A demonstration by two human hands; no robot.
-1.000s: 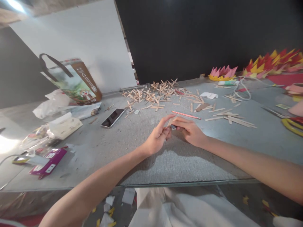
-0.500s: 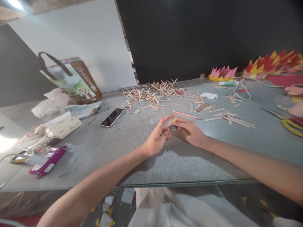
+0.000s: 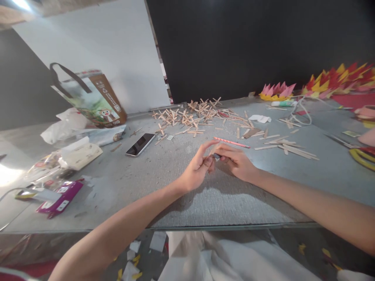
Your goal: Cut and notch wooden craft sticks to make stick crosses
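Observation:
Both hands meet low over the middle of the grey table [image 3: 175,207]. A small dark grey piece [image 3: 216,155], its kind unclear, shows between the fingertips, and my right hand [image 3: 237,162] is closed on it. My left hand [image 3: 197,169] presses against the right from the other side, thumb bent in and index finger arched over. Whatever its fingertips pinch is hidden. Just beyond the hands lies a pink patterned pencil [image 3: 231,143]. Farther back is a heap of crossed wooden craft sticks [image 3: 187,117], with loose craft sticks [image 3: 295,150] to the right.
To the left are a phone [image 3: 140,144], a carry bag [image 3: 99,101], plastic packaging [image 3: 67,154] and a purple packet [image 3: 63,199]. On the right, scissors [image 3: 361,156], a white cord [image 3: 303,113], a glue tube [image 3: 283,104] and folded-paper crowns [image 3: 278,91] lie near the black panel.
The fingers have shifted slightly: a thin pale strip seen between them before is now hidden. The whole view has moved a little; the things on the table stay in place.

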